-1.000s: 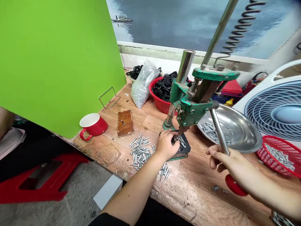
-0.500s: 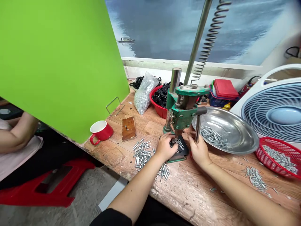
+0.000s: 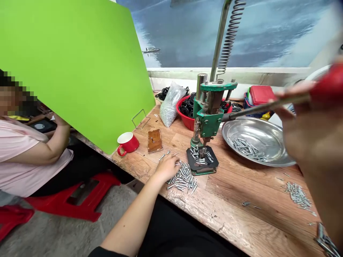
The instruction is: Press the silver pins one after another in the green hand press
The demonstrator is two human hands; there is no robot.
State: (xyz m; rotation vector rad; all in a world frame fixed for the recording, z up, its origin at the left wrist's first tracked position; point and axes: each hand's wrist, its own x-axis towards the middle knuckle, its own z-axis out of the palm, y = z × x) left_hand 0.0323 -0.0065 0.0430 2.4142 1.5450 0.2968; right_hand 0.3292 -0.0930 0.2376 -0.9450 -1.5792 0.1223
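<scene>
A bright green board (image 3: 72,67) stood over a brown wood-grain table (image 3: 241,200), where a green-painted press (image 3: 210,119) had a grey metal lever (image 3: 257,107) tipped with a red knob (image 3: 325,84). A red mug (image 3: 128,143) with a white inside sat near a brown wooden block (image 3: 154,140), and silver screws (image 3: 182,178) lay scattered beside them. A red bowl (image 3: 184,119) held black rings (image 3: 190,103), next to a shiny silver dish (image 3: 270,135).
</scene>
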